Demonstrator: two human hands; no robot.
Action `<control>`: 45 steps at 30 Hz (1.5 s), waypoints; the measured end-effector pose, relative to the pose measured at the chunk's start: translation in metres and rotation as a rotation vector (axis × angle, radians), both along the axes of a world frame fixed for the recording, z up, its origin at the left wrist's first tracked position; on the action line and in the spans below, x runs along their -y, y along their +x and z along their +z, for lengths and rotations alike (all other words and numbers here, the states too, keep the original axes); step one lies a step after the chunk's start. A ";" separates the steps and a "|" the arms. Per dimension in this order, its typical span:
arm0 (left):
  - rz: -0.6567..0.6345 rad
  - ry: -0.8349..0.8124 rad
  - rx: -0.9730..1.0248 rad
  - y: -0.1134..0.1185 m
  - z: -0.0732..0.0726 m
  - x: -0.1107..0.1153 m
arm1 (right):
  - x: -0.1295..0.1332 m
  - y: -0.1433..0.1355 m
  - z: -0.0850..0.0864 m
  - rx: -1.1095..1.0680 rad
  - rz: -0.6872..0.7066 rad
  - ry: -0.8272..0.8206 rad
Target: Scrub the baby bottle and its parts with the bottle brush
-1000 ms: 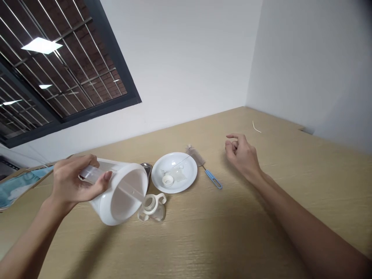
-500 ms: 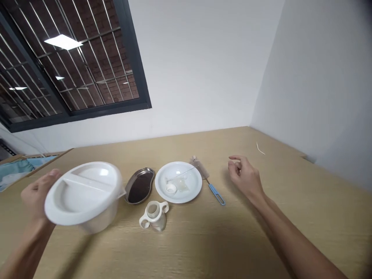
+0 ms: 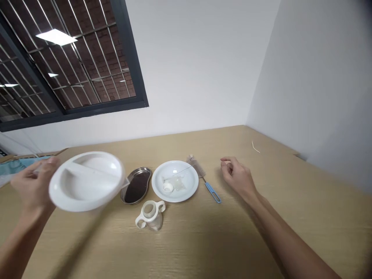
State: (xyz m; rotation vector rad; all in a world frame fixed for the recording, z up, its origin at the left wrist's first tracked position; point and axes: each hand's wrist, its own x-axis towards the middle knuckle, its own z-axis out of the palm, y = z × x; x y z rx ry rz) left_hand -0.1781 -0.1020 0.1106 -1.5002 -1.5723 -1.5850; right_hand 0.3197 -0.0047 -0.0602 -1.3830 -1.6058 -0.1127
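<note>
My left hand (image 3: pixel 36 182) grips the left side of a white round divided container (image 3: pixel 87 190), its top recessed on either side of a raised bar. It is held above the table, tilted with its top turned towards me, a little blurred. My right hand (image 3: pixel 236 174) is at the right, fingers loosely curled in with nothing visible in them. Nearest to it lies a bottle brush (image 3: pixel 212 192) with a blue looped handle. Between the hands are a white plate (image 3: pixel 186 195), a steel kidney dish (image 3: pixel 123 197) and a two-handled bottle (image 3: pixel 154 221) without a cap.
On the plate are a white ring (image 3: pixel 167 188), a translucent soft piece (image 3: pixel 178 183) and a thin wire-like rod (image 3: pixel 181 170). A small pale strip (image 3: pixel 255 147) lies far right. A box with blue cloth (image 3: pixel 11 167) is at the left, and walls bound the wooden table (image 3: pixel 186 248).
The divided container has been raised slightly and moved right, its top tilted differently. The view has shifted a little, and my right hand keeps the same pose.
</note>
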 end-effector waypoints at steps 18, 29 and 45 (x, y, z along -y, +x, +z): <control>-0.328 -0.307 -0.693 0.220 -0.009 -0.123 | -0.003 0.015 0.003 0.002 -0.016 0.000; -0.198 -0.428 -0.692 0.166 0.005 -0.097 | -0.002 0.015 0.007 -0.035 -0.032 0.030; -0.176 -0.529 -0.877 0.198 0.008 -0.126 | 0.003 0.015 0.012 -0.051 -0.063 0.039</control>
